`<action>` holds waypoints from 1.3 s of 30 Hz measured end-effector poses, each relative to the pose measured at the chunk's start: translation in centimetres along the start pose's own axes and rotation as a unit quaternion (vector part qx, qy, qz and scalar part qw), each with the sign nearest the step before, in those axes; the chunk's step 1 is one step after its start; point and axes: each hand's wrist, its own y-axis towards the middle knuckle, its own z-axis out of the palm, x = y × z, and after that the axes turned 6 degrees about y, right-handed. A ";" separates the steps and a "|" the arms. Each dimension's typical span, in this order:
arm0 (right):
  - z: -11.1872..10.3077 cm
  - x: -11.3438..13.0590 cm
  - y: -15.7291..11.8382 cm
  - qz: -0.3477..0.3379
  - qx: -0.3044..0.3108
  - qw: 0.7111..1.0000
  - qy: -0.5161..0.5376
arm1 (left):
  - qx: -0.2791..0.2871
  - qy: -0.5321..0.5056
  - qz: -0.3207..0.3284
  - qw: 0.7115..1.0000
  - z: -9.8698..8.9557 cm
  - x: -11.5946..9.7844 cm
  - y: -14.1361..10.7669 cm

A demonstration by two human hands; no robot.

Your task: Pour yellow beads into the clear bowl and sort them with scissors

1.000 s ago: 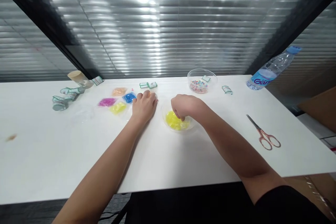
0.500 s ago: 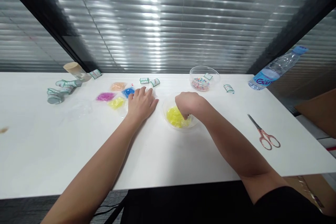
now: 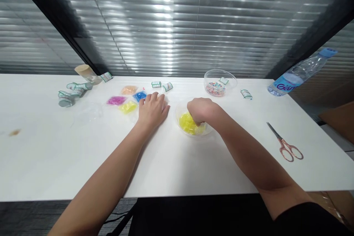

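A clear round bowl (image 3: 181, 129) on the white table holds glossy yellow slime (image 3: 188, 124). From above, my right hand (image 3: 202, 110) reaches into the bowl, its fingers curled down into the slime, their tips mostly hidden. My left hand (image 3: 152, 110) lies palm down on the table left of the bowl, fingers stretched out and slightly spread. Close to its fingertips are small clear packets: a blue packet (image 3: 139, 96), a yellow packet (image 3: 128, 107), a magenta packet (image 3: 116, 100) and an orange packet (image 3: 129, 90).
Another clear bowl (image 3: 206, 87) holds multicoloured beads and a small label. Scissors (image 3: 284, 143) lie at the right, with a water bottle (image 3: 290, 79) behind. Several small jars (image 3: 65, 99) and a beige-lidded container (image 3: 87, 73) are at the left. Blinds (image 3: 177, 25) rise behind the table.
The whole view has shifted slightly, so the table's things appear a little further right. My right hand stays curled in the slime; my left hand still rests flat.
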 end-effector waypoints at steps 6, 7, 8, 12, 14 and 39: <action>-1.0 0.0 -1.6 0.003 0.008 1.000 0.009 | 0.015 -0.010 0.005 1.000 -0.4 -0.2 0.0; -1.3 -0.2 -1.9 0.004 0.007 1.000 0.011 | 0.019 -0.014 0.003 1.000 -0.5 -0.1 0.0; -1.5 -0.6 -2.2 0.001 0.005 1.000 0.018 | 0.023 -0.018 -0.001 1.000 -0.5 -0.1 0.1; -2.4 -3.2 -3.4 -0.078 -0.023 0.989 0.124 | 0.004 -0.049 -0.029 0.998 -0.5 0.8 0.5; -2.8 -4.8 -4.0 -0.143 -0.038 0.973 0.178 | -0.037 -0.078 -0.020 0.996 -0.6 1.3 0.6; -2.7 -4.0 -3.2 -0.318 -0.127 0.877 0.338 | -0.319 -0.332 0.148 0.875 -2.7 -1.4 -1.3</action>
